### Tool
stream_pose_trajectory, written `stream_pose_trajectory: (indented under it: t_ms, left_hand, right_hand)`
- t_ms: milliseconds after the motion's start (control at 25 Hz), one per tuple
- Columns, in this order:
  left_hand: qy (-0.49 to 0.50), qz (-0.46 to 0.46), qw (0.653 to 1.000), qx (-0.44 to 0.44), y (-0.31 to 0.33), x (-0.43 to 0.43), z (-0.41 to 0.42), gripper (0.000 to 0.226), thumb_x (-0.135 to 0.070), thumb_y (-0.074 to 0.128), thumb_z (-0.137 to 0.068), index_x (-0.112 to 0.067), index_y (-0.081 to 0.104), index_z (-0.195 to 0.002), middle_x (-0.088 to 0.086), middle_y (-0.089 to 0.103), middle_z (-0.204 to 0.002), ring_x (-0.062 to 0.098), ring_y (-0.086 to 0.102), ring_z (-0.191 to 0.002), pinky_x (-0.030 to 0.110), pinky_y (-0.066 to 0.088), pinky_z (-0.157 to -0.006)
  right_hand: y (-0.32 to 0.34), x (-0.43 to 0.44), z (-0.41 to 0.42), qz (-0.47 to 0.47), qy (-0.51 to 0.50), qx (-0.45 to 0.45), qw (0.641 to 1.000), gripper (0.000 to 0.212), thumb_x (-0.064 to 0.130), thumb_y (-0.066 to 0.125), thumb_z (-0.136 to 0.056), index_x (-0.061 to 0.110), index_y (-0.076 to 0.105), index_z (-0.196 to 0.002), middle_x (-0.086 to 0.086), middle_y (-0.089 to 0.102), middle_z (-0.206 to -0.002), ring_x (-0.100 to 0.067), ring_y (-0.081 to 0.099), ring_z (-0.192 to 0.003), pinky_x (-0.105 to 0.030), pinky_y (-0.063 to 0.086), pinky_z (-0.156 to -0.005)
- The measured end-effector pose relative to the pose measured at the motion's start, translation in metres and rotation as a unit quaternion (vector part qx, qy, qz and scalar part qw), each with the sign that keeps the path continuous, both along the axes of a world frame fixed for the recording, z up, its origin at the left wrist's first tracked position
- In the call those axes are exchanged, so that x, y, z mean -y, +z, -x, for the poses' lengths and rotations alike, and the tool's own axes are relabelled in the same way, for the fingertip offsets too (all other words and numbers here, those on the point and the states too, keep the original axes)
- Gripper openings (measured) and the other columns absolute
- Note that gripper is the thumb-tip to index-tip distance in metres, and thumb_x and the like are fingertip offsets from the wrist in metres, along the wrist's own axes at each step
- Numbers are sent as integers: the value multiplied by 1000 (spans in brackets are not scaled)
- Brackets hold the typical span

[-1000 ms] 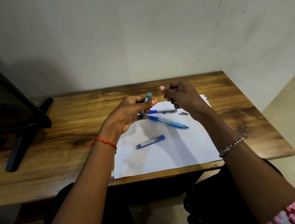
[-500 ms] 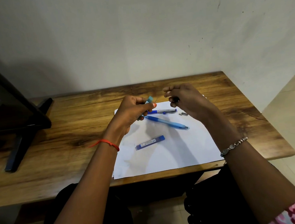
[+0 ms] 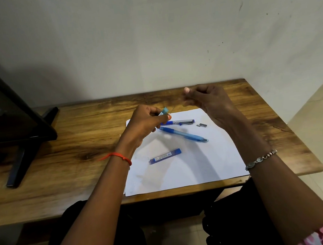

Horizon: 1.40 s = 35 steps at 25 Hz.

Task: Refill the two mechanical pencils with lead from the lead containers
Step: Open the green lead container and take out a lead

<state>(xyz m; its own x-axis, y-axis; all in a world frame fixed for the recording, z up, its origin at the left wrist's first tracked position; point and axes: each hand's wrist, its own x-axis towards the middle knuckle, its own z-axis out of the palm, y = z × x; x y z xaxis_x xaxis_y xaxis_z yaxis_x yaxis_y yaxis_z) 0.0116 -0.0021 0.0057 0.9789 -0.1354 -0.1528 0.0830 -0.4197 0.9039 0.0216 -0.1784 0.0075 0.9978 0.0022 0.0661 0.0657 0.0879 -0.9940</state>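
My left hand grips a teal lead container above the white paper. A thin lead sticks out of it, slanting up toward my right hand, whose fingertips are pinched together at its upper end. Two mechanical pencils lie on the paper: a dark blue and silver one and, just below it, a light blue one lying diagonally. A small grey cap in two pieces rests to the right of the first pencil. A second, dark blue lead container lies lower on the paper.
The wooden table stands against a pale wall, its right edge next to tiled floor. A black monitor on a stand occupies the left end. My knees are under the front edge.
My right hand has risen up and to the right, away from the left hand, drawing a thin lead out of the teal container. My left hand has lowered slightly.
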Motion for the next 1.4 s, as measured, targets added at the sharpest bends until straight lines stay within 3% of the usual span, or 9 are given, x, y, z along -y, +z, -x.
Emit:
stream_pose_trajectory:
  t_ms: [120,280,400,520,720,880,1080,1200,1400]
  left_hand:
    - [-4,-2,1000,-3,1,1,0,7,-15,67,-80,-9,67,-83,-2,53,-57,8,42,-52,19,34,-49]
    - [-5,-8,1000,2,0,1,0,11,-16,68,-80,-7,69,-86,-2,54,-57,9,42,-53,20,35,-50]
    - [-7,-15,1000,4,1,2,0,15,-17,68,-80,-5,69,-89,-2,55,-59,9,44,-54,21,36,-51]
    - [-11,-20,1000,8,1,3,0,13,-16,68,-80,-8,69,-89,-1,55,-59,9,44,-54,22,36,-52]
    - [-19,-32,999,12,1,3,0,13,-18,68,-80,-9,69,-89,-1,56,-59,8,44,-52,21,36,-51]
    - [-22,-43,999,15,0,3,0,15,-17,68,-80,-7,70,-90,-2,56,-58,4,47,-47,17,38,-48]
    - [-28,-45,998,16,0,3,-1,11,-16,67,-80,-10,70,-88,-2,56,-59,7,45,-53,12,37,-45]
    - [-41,-56,997,19,1,3,0,4,-13,67,-79,-11,69,-83,-1,56,-61,8,44,-55,5,34,-39]
    - [-40,-80,996,18,2,3,1,8,-14,68,-79,-9,70,-83,2,55,-63,8,42,-56,17,34,-48]
  right_hand:
    - [0,-1,2,95,-14,22,995,9,14,67,-81,11,72,-88,13,62,-55,-9,48,-57,-21,43,-57]
    - [3,-6,6,180,29,28,983,23,11,65,-83,14,69,-106,6,69,-88,4,59,-71,-9,43,-65]
    - [5,-8,8,220,39,48,973,21,9,68,-81,18,69,-100,9,68,-86,-2,63,-84,-18,48,-80]
    - [4,-10,8,238,38,55,969,15,11,72,-77,16,71,-92,4,70,-83,4,60,-69,-15,45,-70]
    - [2,-11,7,304,31,71,950,23,18,73,-77,15,73,-99,2,70,-93,-14,55,-94,-7,36,-67]
    - [0,-12,6,315,48,84,944,24,17,71,-78,14,72,-102,-1,72,-98,-17,59,-99,-20,39,-77]
    - [1,-12,7,328,67,96,937,23,13,69,-80,10,72,-103,5,69,-96,19,55,-78,3,35,-71]
    - [3,-13,10,335,73,113,932,22,9,68,-81,5,71,-102,6,66,-95,29,48,-74,6,31,-68]
    - [5,-15,13,357,71,129,922,21,9,67,-82,4,71,-103,8,62,-93,34,41,-74,7,29,-69]
